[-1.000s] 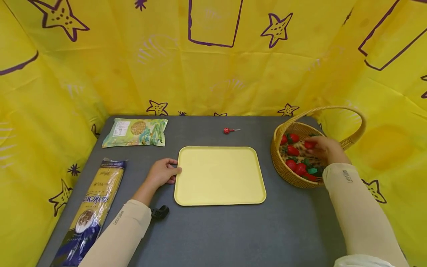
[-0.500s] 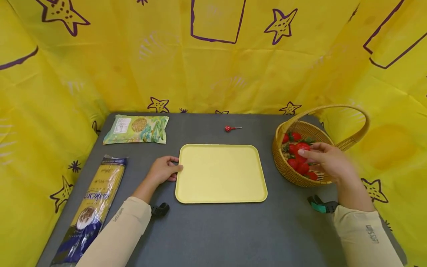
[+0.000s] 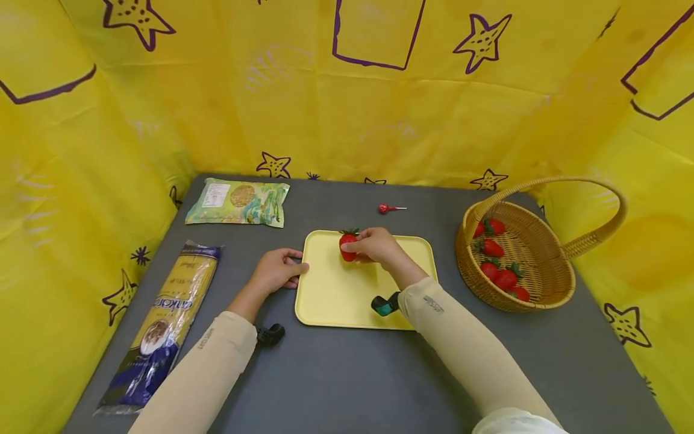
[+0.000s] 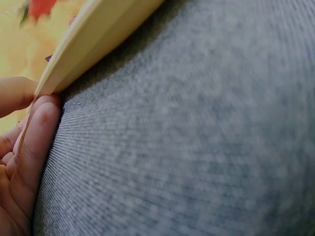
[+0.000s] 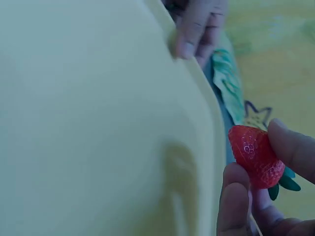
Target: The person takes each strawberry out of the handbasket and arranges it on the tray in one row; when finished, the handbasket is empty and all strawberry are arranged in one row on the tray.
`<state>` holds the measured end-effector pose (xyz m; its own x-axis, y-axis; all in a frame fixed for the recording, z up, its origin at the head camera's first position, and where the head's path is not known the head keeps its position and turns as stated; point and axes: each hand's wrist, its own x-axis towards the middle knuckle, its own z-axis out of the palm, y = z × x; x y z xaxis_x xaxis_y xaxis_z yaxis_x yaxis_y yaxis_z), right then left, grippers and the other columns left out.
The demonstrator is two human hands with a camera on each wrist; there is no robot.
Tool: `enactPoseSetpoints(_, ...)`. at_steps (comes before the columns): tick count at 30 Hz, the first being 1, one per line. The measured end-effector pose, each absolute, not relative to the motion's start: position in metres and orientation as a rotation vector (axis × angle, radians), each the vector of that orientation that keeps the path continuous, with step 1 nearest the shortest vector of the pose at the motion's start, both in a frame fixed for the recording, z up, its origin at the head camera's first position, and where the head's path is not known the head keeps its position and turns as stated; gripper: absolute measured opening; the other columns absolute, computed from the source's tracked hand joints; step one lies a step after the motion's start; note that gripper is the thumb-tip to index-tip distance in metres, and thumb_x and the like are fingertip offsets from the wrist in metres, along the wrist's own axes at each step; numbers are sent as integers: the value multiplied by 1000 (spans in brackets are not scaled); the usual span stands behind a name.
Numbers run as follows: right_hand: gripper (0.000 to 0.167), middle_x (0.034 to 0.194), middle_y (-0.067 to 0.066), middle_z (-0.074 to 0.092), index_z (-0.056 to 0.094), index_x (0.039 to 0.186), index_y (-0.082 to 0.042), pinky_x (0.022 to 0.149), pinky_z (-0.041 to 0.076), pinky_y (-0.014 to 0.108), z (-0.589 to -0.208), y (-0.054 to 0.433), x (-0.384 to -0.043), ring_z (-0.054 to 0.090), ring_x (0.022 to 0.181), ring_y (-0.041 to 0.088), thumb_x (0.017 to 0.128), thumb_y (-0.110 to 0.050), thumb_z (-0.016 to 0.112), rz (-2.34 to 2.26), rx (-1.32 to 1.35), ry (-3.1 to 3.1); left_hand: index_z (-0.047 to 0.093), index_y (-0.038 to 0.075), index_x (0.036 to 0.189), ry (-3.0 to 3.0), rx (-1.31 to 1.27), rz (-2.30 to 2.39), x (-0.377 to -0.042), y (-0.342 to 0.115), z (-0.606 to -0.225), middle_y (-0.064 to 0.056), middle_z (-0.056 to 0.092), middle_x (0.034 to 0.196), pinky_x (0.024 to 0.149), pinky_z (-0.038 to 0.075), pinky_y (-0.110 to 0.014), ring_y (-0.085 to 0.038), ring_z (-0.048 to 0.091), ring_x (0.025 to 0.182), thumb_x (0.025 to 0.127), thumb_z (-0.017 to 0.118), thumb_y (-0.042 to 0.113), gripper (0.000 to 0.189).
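Note:
My left hand (image 3: 275, 269) pinches the left rim of a pale yellow tray (image 3: 336, 301), thumb above and fingers below. In the left wrist view, the tray's edge (image 4: 93, 44) sits between thumb and fingers, close over the grey cloth. Over the tray's far part, my right hand (image 3: 379, 246) holds a red strawberry (image 3: 347, 248) with green leaves. The right wrist view shows this strawberry (image 5: 256, 155) between thumb and fingertips, its shadow falling on the tray. A wicker basket (image 3: 490, 292) with a tall handle stands to the right, with several strawberries (image 3: 506, 279) inside.
Behind the tray lies a red lollipop (image 3: 384, 208). A green patterned bag (image 3: 260, 202) is at the back left, and a long yellow and blue pasta packet (image 3: 168, 319) lies along the left side. Yellow printed cloth (image 3: 347, 120) surrounds the grey table (image 3: 336, 380).
My right hand has taken a strawberry out of the basket and moved left over the tray. My left hand keeps its grip on the tray's rim. The head view has shifted slightly.

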<state>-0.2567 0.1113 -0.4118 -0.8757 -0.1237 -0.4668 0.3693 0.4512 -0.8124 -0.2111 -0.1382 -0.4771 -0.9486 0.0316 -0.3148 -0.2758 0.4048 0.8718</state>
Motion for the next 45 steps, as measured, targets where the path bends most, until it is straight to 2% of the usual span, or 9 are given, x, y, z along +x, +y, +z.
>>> enactPoseSetpoints(4, 46, 102, 13, 61, 60, 103, 1, 74, 58, 33, -425, 77, -266, 64, 74, 22, 75, -23, 87, -1432, 262, 2251, 63, 4, 122, 2378, -221, 1546, -211, -137, -478, -12, 64, 87, 55, 58, -33, -18, 65, 59, 87, 76, 19, 40)
enactPoseSetpoints(10, 59, 101, 13, 62, 56, 120, 2, 69, 58, 32, -435, 51, -271, 66, 65, 22, 76, -20, 87, -1452, 340, 2261, 64, 4, 121, 2386, -224, 1544, -211, -137, -476, -12, 64, 87, 54, 58, -32, -19, 66, 59, 87, 76, 19, 40)
enactPoseSetpoints(12, 59, 97, 13, 64, 57, 121, 2, 67, 58, 31, -436, 46, -271, 66, 63, 22, 76, -21, 87, -1445, 334, 2266, 64, 4, 121, 2389, -229, 1546, -211, -137, -476, -11, 64, 86, 54, 57, -32, -18, 66, 58, 87, 76, 19, 40)
enactPoseSetpoints(19, 48, 80, 10, 63, 55, 101, -4, 58, 55, 27, -441, 36, -272, 64, 58, 20, 74, -23, 89, -1414, 335, 2329, 64, 3, 120, 2406, -221, 1546, -211, -136, -477, -11, 65, 85, 53, 57, -32, -18, 65, 57, 86, 76, 18, 39)
enactPoseSetpoints(26, 42, 73, 8, 63, 58, 97, -3, 59, 56, 29, -442, 39, -267, 65, 59, 21, 75, -23, 88, -1427, 294, 2375, 64, 3, 119, 2410, -209, 1546, -211, -131, -478, -10, 65, 84, 53, 57, -31, -17, 65, 56, 87, 76, 18, 37)
enactPoseSetpoints(34, 39, 78, 14, 69, 61, 93, -3, 60, 55, 30, -440, 41, -262, 66, 62, 23, 75, -25, 88, -1413, 259, 2397, 64, 3, 119, 2419, -199, 1551, -211, -130, -477, -10, 65, 83, 52, 57, -31, -16, 64, 55, 87, 76, 18, 37)
enactPoseSetpoints(40, 47, 90, 11, 67, 63, 106, -4, 69, 56, 33, -428, 54, -258, 68, 76, 27, 76, -30, 87, -1339, 195, 2422, 64, 3, 119, 2404, -217, 1556, -211, -131, -479, -11, 64, 84, 53, 57, -31, -17, 64, 56, 86, 77, 19, 38)
enactPoseSetpoints(45, 51, 103, 10, 64, 64, 112, -4, 79, 57, 41, -406, 83, -255, 69, 85, 29, 77, -34, 85, -1314, 113, 2413, 64, 4, 120, 2397, -248, 1570, -210, -138, -480, -11, 64, 86, 54, 57, -32, -18, 64, 58, 86, 77, 18, 39)
